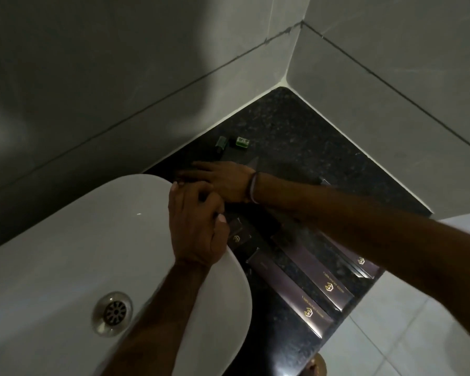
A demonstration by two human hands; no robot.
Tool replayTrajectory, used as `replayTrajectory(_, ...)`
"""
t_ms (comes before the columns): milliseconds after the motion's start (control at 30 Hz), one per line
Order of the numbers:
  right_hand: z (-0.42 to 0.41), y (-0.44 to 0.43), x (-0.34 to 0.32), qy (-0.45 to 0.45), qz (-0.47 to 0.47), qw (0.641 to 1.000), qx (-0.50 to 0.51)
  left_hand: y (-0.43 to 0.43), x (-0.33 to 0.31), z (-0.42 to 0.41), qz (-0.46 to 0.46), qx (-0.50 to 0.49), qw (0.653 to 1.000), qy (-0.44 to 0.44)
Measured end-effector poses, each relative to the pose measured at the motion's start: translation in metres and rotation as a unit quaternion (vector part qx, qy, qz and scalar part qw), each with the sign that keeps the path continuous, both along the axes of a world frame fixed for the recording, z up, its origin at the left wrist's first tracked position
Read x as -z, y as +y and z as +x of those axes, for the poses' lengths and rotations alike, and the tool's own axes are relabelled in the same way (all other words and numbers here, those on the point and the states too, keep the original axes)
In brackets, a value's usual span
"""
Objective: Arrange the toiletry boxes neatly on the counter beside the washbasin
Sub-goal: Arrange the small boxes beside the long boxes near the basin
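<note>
We're partway thru, by our read. Three long purple boxes w/ gold logos already lie side by side, parallel, near the table's [296,126] front edge: one nearest the washbasin [65,253] at [291,291], a middle one [315,275], and a third [356,260] toward the table's right edge, partly under our right forearm. That row looks tidy enough.

What's left sits closer to the basin rim. Our left hand [196,226] is curled, fingers bent in, thumb resting against a small dark box [238,234] w/ the same gold logo, just beside the basin; whether it's truly gripped or only nudged we can't tell. Our right hand [220,180] lies flat, fingers stretched out, palm down on sth dark by the table's back edge. Prob another box, but it's too dim to say, and the hand doesn't seem closed round anything.

Further back near the wall, a green tube [221,143] and a small green-white packet [241,141] lie apart from the row, not lined up yet.

So approx: long boxes done; small box, the item under the right hand and the green bits still to place.
</note>
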State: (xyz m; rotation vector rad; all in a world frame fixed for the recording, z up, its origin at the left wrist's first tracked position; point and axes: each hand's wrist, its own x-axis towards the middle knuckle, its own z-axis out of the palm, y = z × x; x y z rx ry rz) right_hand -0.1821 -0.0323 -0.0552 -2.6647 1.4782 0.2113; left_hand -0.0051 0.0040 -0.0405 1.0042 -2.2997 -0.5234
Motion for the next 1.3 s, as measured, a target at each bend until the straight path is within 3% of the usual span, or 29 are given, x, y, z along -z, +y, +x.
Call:
replayTrajectory(267,-0.065,0.093,0.0,-0.078,-0.027,0.984,0.157,0.0,0.0,0.002,0.019,0.0,1.0,-0.008)
replayTrajectory(433,-0.08,0.109,-0.012,-0.15,-0.01,0.937,0.316,0.0,0.0,0.002,0.025,0.001,1.0,-0.016)
replayTrajectory(633,-0.073,0.092,-0.019,-0.109,0.115,0.94,0.304,0.002,-0.005,0.003,0.011,-0.002,1.0,-0.016)
replayTrajectory(1067,-0.065,0.099,0.005,-0.196,0.102,0.901,0.374,0.005,-0.008,0.002,-0.004,-0.001,1.0,-0.012)
replayTrajectory(1300,-0.06,0.107,0.009,-0.201,0.103,0.895,0.386,0.005,-0.01,0.002,0.001,0.002,1.0,-0.009)
